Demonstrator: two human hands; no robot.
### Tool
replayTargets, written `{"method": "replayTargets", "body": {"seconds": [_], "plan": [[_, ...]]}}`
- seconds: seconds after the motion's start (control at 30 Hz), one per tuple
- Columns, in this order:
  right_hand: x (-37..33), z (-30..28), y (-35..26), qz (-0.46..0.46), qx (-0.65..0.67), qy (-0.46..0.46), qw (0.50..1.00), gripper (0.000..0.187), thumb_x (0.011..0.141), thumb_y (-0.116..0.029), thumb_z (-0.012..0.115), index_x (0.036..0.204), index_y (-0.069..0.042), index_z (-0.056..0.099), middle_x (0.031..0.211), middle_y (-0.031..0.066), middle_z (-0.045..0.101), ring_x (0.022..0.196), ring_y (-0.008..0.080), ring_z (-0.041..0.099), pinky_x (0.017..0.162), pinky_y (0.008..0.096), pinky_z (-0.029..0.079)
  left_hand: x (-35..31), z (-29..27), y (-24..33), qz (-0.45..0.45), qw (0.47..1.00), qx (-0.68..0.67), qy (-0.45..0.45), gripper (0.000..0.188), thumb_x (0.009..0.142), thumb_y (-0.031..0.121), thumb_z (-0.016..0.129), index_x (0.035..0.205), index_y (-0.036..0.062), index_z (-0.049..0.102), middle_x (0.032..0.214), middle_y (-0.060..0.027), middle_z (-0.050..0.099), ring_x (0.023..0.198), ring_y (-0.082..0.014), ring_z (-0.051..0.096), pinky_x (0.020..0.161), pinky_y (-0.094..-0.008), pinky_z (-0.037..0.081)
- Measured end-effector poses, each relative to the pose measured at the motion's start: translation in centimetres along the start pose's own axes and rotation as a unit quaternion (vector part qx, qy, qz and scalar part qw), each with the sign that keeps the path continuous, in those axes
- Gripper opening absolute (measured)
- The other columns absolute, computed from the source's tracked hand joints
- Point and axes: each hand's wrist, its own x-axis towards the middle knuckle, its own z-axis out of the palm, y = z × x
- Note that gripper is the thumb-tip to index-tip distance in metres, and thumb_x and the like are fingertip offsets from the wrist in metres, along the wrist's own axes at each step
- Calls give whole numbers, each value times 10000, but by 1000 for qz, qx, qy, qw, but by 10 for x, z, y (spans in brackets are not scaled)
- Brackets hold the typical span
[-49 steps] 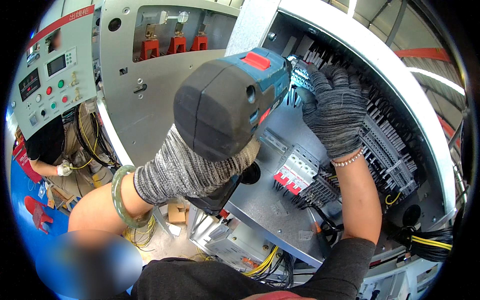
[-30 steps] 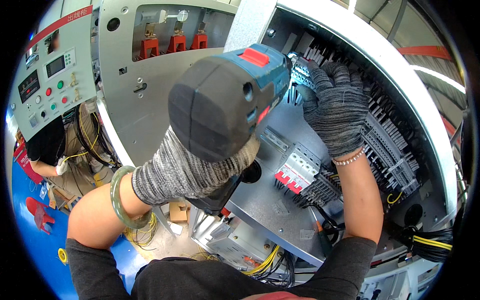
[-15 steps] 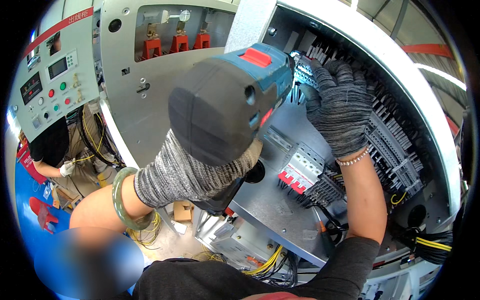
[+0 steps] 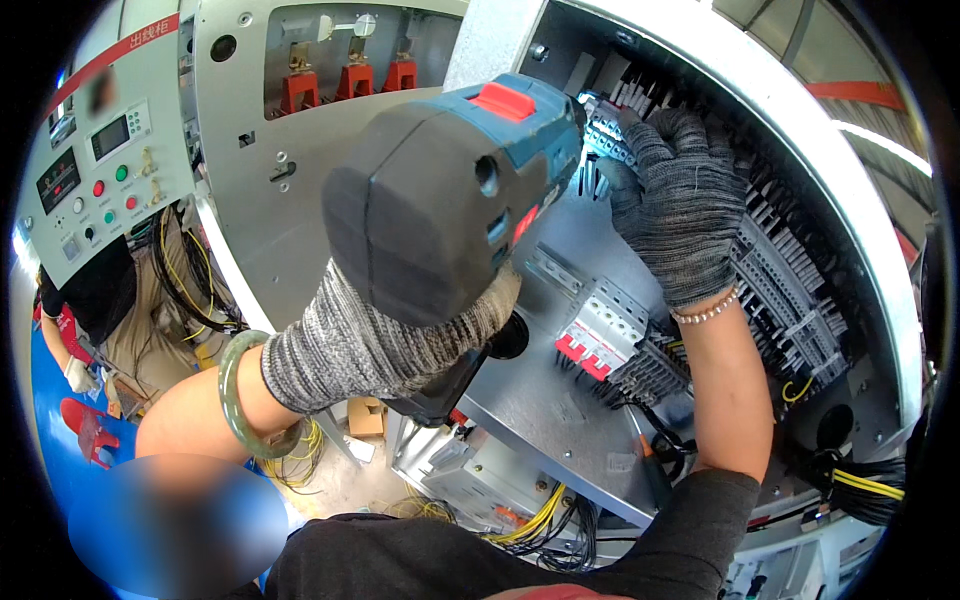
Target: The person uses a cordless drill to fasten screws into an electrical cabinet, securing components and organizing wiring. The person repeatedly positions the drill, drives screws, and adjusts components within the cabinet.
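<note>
My left hand (image 4: 370, 340), in a grey knitted glove with a green bangle on the wrist, grips a teal and black cordless screwdriver (image 4: 450, 190). Its nose points at a row of grey terminal blocks (image 4: 605, 135) near the top of the open electrical cabinet. My right hand (image 4: 680, 200), also gloved and wearing a bead bracelet, rests on the terminal blocks beside the tool tip, fingers spread over them. Below my hands sits a white breaker with red levers (image 4: 595, 335) on the metal mounting plate (image 4: 540, 400).
Long grey terminal strips (image 4: 790, 300) run down the cabinet's right side. Black and yellow cables (image 4: 860, 485) bundle at the lower right. On the left is a grey control panel (image 4: 100, 170) with buttons and displays. Another person in a red glove (image 4: 75, 340) crouches there.
The screwdriver and both hands stay at the terminal blocks with only slight shifts. The view has barely moved.
</note>
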Motion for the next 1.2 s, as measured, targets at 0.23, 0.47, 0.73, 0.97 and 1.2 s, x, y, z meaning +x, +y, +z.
{"method": "replayTargets", "body": {"seconds": [0.23, 0.47, 0.73, 0.97, 1.2], "plan": [[4, -5, -2, 24, -2, -16, 1000, 404, 713, -280, 730, 1097, -171, 666, 984, 105, 605, 905, 306, 572, 797, 452, 461, -1, 1, 0, -42, 998, -18, -38, 278, 841, 102, 613, 1115, 84, 570, 1079, -40, 595, 1009, -146, 581, 944, -323, 476], [6, -3, -2, 24, -3, -18, 1000, 388, 727, -310, 709, 1092, -187, 664, 997, 91, 596, 945, 306, 562, 842, 487, 432, -1, 1, -4, -50, 998, -24, -40, 272, 843, 95, 604, 1113, 84, 568, 1083, -36, 590, 1012, -141, 578, 954, -320, 472], [3, -5, -4, 43, 9, -56, 998, 375, 759, -320, 668, 1112, -195, 663, 1068, 84, 593, 1029, 333, 555, 892, 553, 420, -4, -1, 2, -67, 997, -18, -30, 312, 825, 61, 618, 1131, 99, 572, 1115, -37, 586, 1037, -138, 567, 958, -322, 468], [1, 0, -2, 35, 13, -37, 999, 380, 753, -314, 674, 1112, -192, 661, 1082, 90, 595, 1021, 323, 560, 886, 550, 429, -6, -2, -1, -67, 996, -22, -47, 288, 868, 75, 566, 1155, 81, 542, 1118, -58, 578, 1049, -158, 570, 962, -319, 471], [2, -1, 0, 7, 3, 5, 1000, 393, 721, -295, 729, 1079, -141, 674, 1010, 121, 618, 915, 300, 594, 794, 439, 474, -3, -2, -1, -53, 998, -30, -32, 296, 862, 75, 578, 1156, 82, 544, 1115, -57, 581, 1044, -158, 572, 956, -320, 475]]}}
